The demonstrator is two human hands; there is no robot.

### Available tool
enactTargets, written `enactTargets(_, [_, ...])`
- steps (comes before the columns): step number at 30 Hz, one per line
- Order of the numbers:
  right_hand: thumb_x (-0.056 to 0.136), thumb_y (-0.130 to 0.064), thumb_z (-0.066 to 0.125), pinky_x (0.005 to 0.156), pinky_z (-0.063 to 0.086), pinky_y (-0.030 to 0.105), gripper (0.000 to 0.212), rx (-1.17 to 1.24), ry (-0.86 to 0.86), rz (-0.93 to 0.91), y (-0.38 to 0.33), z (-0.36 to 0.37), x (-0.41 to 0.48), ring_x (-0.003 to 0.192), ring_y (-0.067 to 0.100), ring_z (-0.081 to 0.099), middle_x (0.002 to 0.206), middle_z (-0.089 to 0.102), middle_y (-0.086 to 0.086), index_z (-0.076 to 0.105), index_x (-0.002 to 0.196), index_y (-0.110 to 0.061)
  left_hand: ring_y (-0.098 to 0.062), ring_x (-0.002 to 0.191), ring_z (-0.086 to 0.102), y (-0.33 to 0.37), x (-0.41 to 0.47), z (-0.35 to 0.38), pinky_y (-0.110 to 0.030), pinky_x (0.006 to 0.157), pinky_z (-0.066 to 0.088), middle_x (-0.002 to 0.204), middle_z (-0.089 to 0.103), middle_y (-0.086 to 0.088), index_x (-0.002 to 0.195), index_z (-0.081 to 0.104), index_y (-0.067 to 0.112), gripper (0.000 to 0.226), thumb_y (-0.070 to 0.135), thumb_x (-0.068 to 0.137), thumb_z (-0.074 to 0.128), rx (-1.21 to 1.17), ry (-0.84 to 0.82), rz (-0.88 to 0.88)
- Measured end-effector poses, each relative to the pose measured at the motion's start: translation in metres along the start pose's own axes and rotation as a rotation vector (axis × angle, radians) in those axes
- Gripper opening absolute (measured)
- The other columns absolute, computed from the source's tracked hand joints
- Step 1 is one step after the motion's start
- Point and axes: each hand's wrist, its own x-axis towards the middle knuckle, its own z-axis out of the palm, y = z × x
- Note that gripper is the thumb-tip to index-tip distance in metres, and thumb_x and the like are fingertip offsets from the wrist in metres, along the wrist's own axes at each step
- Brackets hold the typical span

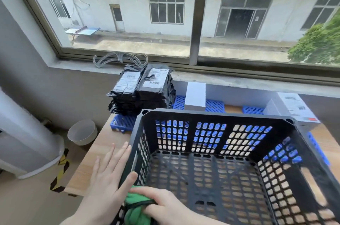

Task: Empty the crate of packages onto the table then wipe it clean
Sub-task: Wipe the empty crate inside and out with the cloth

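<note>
Crate (211, 116) first: black, perforated, sitting near and centre on the wooden tabletop (95, 153), and through its open top you see nothing but its own slotted floor, with not a parcel inside. The packages (145, 94), black poly mailers with white shipping labels, are stacked in two piles at the far left. They rest on blue plastic grid mats (121, 122) close under the window sill (239, 79), just beyond the crate's far-left corner. So by my read the emptying is done and we're on the wiping step, right at its start. Look at the hands. The left hand (108, 175) is spread flat, fingers straight against the outside of the crate's left wall, thumb lying up at the near-left corner, bracing it. The right hand (165, 204) is curled round a bunched green cloth (135, 212) and holds it at the rim of that same near-left corner, seemingly touching the plastic. What does the next move call for? I'd say drawing the cloth along the rim, then down over the inner walls and the floor. The left hand should press in all the while, to stop a light, empty crate sliding on the smooth wood. All those slots could snag a loose fold, so a tight wad and firm, even strokes look the way to go.
</note>
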Motion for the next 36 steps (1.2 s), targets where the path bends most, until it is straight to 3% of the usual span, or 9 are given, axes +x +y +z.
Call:
enactTargets(3, [0.075, -0.005, 0.043, 0.103, 0.043, 0.027, 0.058, 0.016, 0.089, -0.027, -0.015, -0.027, -0.002, 0.113, 0.000, 0.057, 0.121, 0.065, -0.010, 0.063, 0.118, -0.040, 0.002, 0.146, -0.014, 0.003, -0.001, -0.004, -0.039, 0.121, -0.005, 0.156, 0.000, 0.035, 0.149, 0.017, 0.046, 0.081, 0.086, 0.080, -0.001, 0.073, 0.005, 0.001])
enactTargets(8, [0.068, -0.010, 0.047, 0.097, 0.045, 0.020, 0.053, 0.117, 0.269, -0.109, -0.033, -0.079, -0.032, 0.111, 0.004, 0.059, 0.117, 0.067, -0.008, 0.066, 0.116, -0.022, 0.002, 0.147, -0.009, 0.033, 0.000, -0.012, -0.032, 0.121, -0.001, 0.155, 0.010, 0.027, 0.140, 0.026, 0.051, 0.080, 0.091, 0.074, 0.005, 0.052, 0.060, -0.004])
enactTargets(12, [0.068, -0.009, 0.051, 0.087, 0.049, 0.020, 0.049, 0.296, 0.391, -0.135, -0.037, -0.112, -0.076, 0.102, 0.011, 0.064, 0.110, 0.071, 0.001, 0.067, 0.113, -0.019, 0.011, 0.143, 0.008, 0.082, 0.003, -0.008, -0.012, 0.114, 0.005, 0.144, 0.023, 0.038, 0.131, 0.038, 0.052, 0.067, 0.086, 0.074, 0.035, -0.160, 0.082, 0.046])
enactTargets(15, [0.070, -0.006, 0.052, 0.082, 0.051, 0.025, 0.045, 0.421, 0.420, -0.173, -0.032, -0.134, -0.115, 0.098, 0.017, 0.065, 0.109, 0.071, 0.008, 0.065, 0.113, -0.014, 0.016, 0.135, 0.025, 0.133, 0.005, 0.004, -0.002, 0.107, 0.017, 0.136, 0.036, 0.044, 0.130, 0.041, 0.051, 0.064, 0.066, 0.070, 0.059, -0.345, 0.045, 0.098])
enactTargets(21, [0.071, -0.015, 0.062, 0.083, 0.049, 0.031, 0.033, 0.382, 0.485, -0.187, -0.016, -0.183, -0.206, 0.092, 0.019, 0.064, 0.102, 0.068, 0.009, 0.063, 0.104, -0.018, 0.011, 0.131, 0.039, 0.244, 0.002, 0.039, -0.026, 0.104, 0.039, 0.138, 0.047, 0.030, 0.135, 0.037, 0.057, 0.081, 0.036, 0.068, 0.077, -0.554, -0.076, 0.180])
enactTargets(23, [0.073, -0.018, 0.064, 0.082, 0.050, 0.028, 0.034, 0.332, 0.481, -0.195, -0.014, -0.202, -0.238, 0.092, 0.017, 0.063, 0.101, 0.067, 0.010, 0.061, 0.107, -0.012, 0.008, 0.126, 0.045, 0.285, 0.000, 0.051, -0.024, 0.097, 0.045, 0.133, 0.054, 0.026, 0.128, 0.045, 0.054, 0.072, 0.035, 0.067, 0.079, -0.634, -0.089, 0.191])
enactTargets(27, [0.075, -0.017, 0.067, 0.081, 0.052, 0.023, 0.032, 0.219, 0.522, -0.212, -0.012, -0.238, -0.299, 0.091, 0.014, 0.065, 0.100, 0.070, 0.011, 0.063, 0.105, -0.007, -0.003, 0.121, 0.054, 0.347, 0.002, 0.077, -0.020, 0.088, 0.050, 0.125, 0.060, 0.021, 0.106, 0.063, 0.033, 0.048, 0.005, 0.071, 0.079, -0.651, -0.034, 0.277])
enactTargets(32, [0.083, -0.001, 0.068, 0.067, 0.045, 0.009, 0.016, 0.016, 0.682, -0.196, -0.002, -0.285, -0.365, 0.075, -0.001, 0.064, 0.083, 0.072, -0.005, 0.070, 0.097, -0.009, -0.007, 0.115, 0.060, 0.404, 0.018, 0.081, -0.020, 0.093, 0.049, 0.114, 0.067, 0.013, 0.089, 0.069, 0.022, 0.031, -0.005, 0.073, 0.068, -0.628, -0.080, 0.377])
enactTargets(36, [0.080, 0.000, 0.070, 0.074, 0.053, 0.024, 0.017, -0.117, 0.745, -0.150, 0.014, -0.325, -0.389, 0.079, 0.007, 0.066, 0.090, 0.072, 0.004, 0.070, 0.093, -0.012, -0.008, 0.089, 0.066, 0.441, 0.043, 0.084, -0.020, 0.085, 0.050, 0.090, 0.072, 0.000, 0.087, 0.069, 0.027, 0.025, 0.001, 0.085, 0.068, -0.662, -0.192, 0.364])
